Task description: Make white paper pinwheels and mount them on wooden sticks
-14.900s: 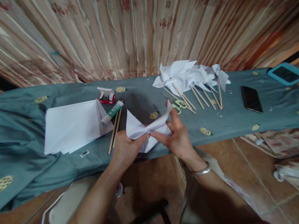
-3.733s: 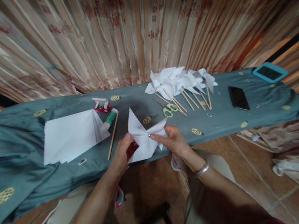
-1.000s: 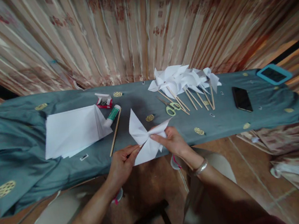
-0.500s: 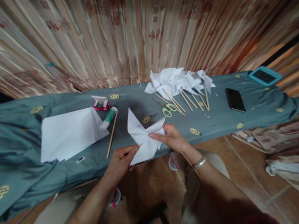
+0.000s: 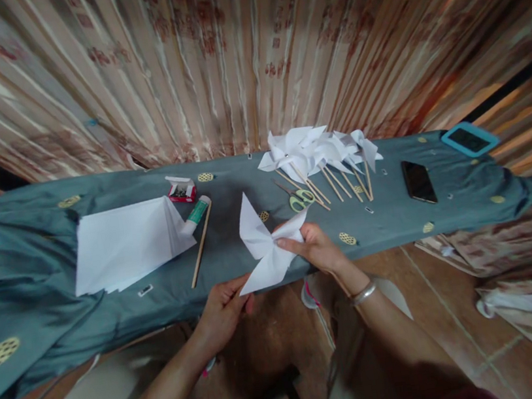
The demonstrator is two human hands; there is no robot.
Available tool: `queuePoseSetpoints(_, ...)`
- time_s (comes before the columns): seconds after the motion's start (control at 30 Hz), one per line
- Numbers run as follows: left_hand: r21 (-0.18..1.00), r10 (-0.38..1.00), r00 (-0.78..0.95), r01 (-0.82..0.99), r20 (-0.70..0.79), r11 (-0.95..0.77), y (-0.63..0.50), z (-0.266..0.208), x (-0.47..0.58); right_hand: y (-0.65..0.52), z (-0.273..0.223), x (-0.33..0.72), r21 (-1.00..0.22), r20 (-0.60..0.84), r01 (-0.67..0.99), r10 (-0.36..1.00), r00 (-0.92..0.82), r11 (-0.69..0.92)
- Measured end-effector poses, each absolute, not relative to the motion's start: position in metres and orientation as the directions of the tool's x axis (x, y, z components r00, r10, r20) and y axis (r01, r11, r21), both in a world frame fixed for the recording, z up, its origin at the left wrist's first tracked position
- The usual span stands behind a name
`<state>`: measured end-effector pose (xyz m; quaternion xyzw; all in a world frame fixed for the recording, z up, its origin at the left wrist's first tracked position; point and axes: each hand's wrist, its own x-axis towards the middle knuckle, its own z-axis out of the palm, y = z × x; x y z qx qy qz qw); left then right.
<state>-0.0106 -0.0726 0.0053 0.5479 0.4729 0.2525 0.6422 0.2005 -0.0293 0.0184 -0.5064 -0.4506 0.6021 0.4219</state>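
A white paper pinwheel with folded blades is held over the table's near edge. My right hand grips it from the right, thumb pressed near the middle where the folds meet and the other fingers mostly behind the paper. At the lower left blade's tip, my left hand is closed with its fingers pinched on the paper's edge; part of the fingertips is hidden. A wooden stick lies left of the pinwheel, beside a green and white glue stick. Green-handled scissors rest just beyond my right hand.
Several pinwheels on sticks are piled at the back. Left lies a stack of white paper, near an open red box of small dark pieces. A phone and blue-framed tablet lie right on the cloth-covered table. Curtains hang behind.
The pinwheel and my right hand have shifted slightly right. My left hand has slid from the blade's inner edge down to its outer tip.
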Motion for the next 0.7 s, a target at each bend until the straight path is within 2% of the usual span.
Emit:
queuePoseSetpoints(0.3, 0.952, 0.925, 0.328, 0.293, -0.190, 0.092, -0.076, 0.003, -0.015, -0.029, 0.010, 0.188, -0.974, -0.212, -0.058, 0.974, -0.078, -0.217)
queuePoseSetpoints(0.7, 0.917, 0.958, 0.239, 0.395, -0.159, 0.054, -0.076, -0.005, -0.017, -0.024, 0.009, 0.180, -0.981, -0.180, -0.065, 0.981, -0.067, -0.184)
